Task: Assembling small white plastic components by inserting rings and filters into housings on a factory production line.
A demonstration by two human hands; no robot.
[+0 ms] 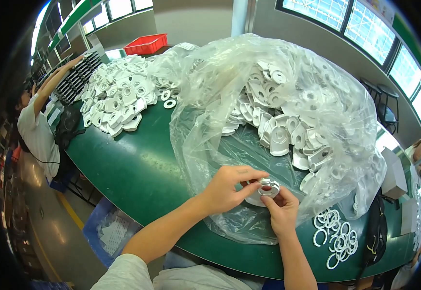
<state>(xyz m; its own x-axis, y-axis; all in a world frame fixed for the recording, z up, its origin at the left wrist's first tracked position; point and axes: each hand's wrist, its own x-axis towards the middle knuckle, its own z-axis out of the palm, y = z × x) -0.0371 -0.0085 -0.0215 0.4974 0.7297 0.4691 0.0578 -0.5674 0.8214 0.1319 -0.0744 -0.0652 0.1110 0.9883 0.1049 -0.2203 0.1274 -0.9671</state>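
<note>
Between my two hands, above the table's near edge, is a white plastic part [256, 200] with a round raised ring and a hole. My right hand [283, 208] grips it from the right, the thumb at the front of the ring. My left hand [231, 187] pinches at the ring's upper left side with thumb and forefinger; whether it holds a separate ring there I cannot tell. Just beyond my hands, a big clear plastic bag [196, 135] lies open, full of similar white parts [279, 137]. Several loose white rings [333, 231] lie right of my right hand.
The green table [123, 164] carries another heap of white parts [118, 94] at the far left, with a red bin [145, 44] behind. A co-worker [38, 125] reaches toward stacked black trays [77, 77]. A blue bin [101, 232] stands below the edge; a black strap-like item [376, 227] lies right.
</note>
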